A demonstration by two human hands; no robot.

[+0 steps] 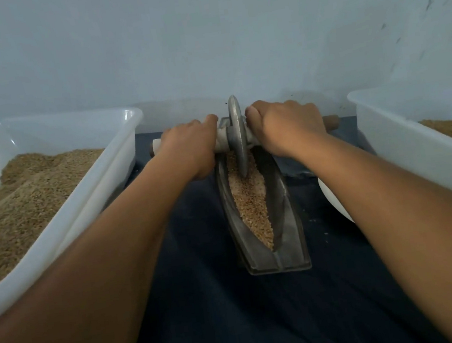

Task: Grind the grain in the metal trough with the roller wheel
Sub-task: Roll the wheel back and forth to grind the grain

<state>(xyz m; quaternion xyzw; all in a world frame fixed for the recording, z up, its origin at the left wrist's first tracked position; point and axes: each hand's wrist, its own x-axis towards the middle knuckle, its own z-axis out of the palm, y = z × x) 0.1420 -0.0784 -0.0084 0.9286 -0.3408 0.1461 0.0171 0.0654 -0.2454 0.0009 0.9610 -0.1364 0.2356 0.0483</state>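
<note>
Both hands (pixel 239 138) grip roller wheel (pixel 238 135) axle; grain (pixel 250 196) fills trough (pixel 285 221).

Both arms outstretched, left grip (pixel 190 144) and right grip (pixel 285 127) curled.

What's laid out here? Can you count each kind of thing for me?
White plastic tubs of grain: 2
Metal trough: 1
Roller wheel: 1
White bowl: 1
Total: 5
</note>
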